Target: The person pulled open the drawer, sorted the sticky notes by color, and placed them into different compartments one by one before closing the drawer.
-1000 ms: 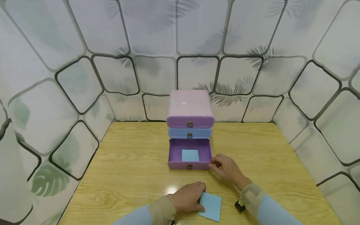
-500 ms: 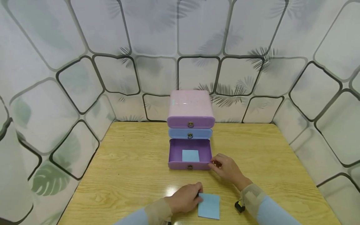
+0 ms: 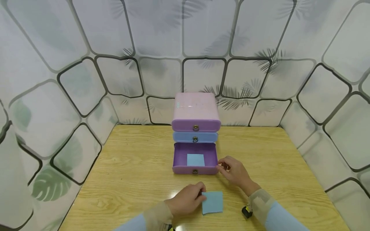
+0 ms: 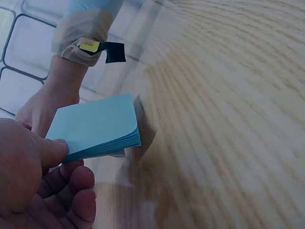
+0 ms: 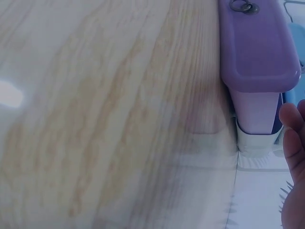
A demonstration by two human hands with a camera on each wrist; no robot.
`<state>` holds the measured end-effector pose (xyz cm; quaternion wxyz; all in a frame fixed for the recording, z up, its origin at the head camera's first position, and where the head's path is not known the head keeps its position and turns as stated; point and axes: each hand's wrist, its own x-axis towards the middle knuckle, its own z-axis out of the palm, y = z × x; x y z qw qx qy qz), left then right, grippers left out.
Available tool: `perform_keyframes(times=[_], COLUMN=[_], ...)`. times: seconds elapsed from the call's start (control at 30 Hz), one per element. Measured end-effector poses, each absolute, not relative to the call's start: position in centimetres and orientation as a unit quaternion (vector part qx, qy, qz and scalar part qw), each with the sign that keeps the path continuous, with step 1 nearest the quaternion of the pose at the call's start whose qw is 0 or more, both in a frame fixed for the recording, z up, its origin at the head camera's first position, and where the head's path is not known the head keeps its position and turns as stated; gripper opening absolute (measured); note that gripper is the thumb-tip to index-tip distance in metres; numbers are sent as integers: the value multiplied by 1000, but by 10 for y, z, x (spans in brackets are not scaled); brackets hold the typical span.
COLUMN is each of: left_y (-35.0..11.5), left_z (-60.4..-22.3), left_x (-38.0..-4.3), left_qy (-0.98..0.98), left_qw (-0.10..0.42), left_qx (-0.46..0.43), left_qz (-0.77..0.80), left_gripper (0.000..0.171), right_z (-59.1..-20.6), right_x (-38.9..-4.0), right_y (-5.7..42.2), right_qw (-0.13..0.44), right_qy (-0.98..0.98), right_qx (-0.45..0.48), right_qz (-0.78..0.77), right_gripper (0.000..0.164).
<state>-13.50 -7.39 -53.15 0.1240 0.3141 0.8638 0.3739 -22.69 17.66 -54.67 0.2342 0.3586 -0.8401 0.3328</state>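
My left hand (image 3: 185,199) pinches a pad of light blue sticky notes (image 3: 213,202) at its left edge. The left wrist view shows the thumb on top of the sticky note pad (image 4: 97,121), whose loose sheets fan at one corner, tilted over the table. Beside the front right corner of the pulled-out purple bottom drawer (image 3: 180,157) is my right hand (image 3: 234,172), its fingertips right at the drawer's side. In the right wrist view its fingers (image 5: 294,143) show loosely bent near the purple drawer (image 5: 259,47). A blue square note (image 3: 195,159) lies inside that drawer.
Above the bottom drawer, the small cabinet (image 3: 196,107) has a blue drawer (image 3: 185,137) and a purple one (image 3: 182,125), both pushed in, with ring pulls. The wooden table (image 3: 130,160) meets patterned curtains (image 3: 162,73) behind and at both sides.
The left hand has moved up and slightly left with the sticky note pad, which has turned a little. The right fingertips have shifted slightly right, off the drawer's corner.
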Motion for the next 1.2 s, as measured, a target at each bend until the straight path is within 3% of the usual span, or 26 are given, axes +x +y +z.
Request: perform_keyframes(times=[0.23,0.47,0.93,1.2], left_y=[-79,-87,-112,-120], left_z=[-525,-514,-468,-462], left_x=[-143,-153,-185,-205], left_qy=[869,860,858,846], left_qw=[106,85,-19,-2], left_qx=[299,296,296,259], left_qz=[381,406,420,465], left_gripper=[6,6,9,9], right_z=[-542,-540,-547,-549], right_x=[-225,-225,-227,-229], right_y=[176,174,177,174], right_qw=[232,228,192,193], right_qy=[-836,-832,-847,-849], right_qx=[360,369,366,364], right_qz=[343,347,333,330], right_gripper=[5,9,12,15])
